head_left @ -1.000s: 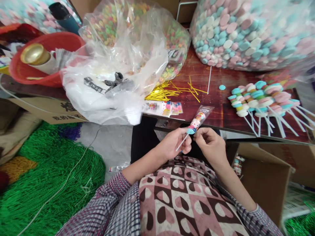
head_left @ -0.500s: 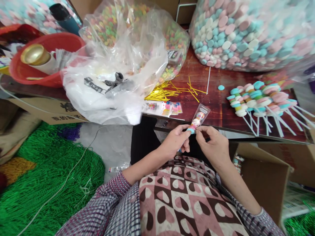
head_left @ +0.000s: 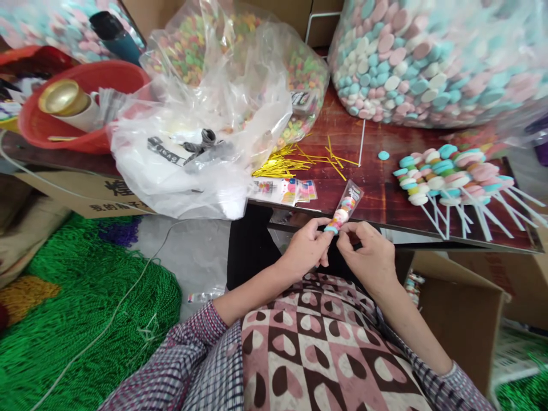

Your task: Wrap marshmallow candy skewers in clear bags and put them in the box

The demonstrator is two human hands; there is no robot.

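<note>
My left hand [head_left: 306,248] and my right hand [head_left: 368,257] meet just below the table's front edge, both pinched at the base of a candy skewer in a clear wrapper [head_left: 343,208]. The skewer tilts up and to the right over the wooden table [head_left: 377,191]. Its white stick is hidden behind my fingers. A loose pile of gold twist ties [head_left: 282,162] lies on the table just beyond my hands. Printed wrappers [head_left: 285,188] lie at the table's edge to the left of the skewer.
Several unwrapped candy skewers [head_left: 449,171] lie at the right. Big clear bags of pastel candy [head_left: 428,57] and coloured rings [head_left: 240,51] stand behind, with a crumpled plastic bag [head_left: 192,154]. A red basin [head_left: 81,103] sits far left; a cardboard box [head_left: 462,308] stands beside my right knee.
The skewer's white stick has slipped out of sight behind my fingers. Both hands have closed in together at the wrapper's base, and the skewer has shifted slightly upward.
</note>
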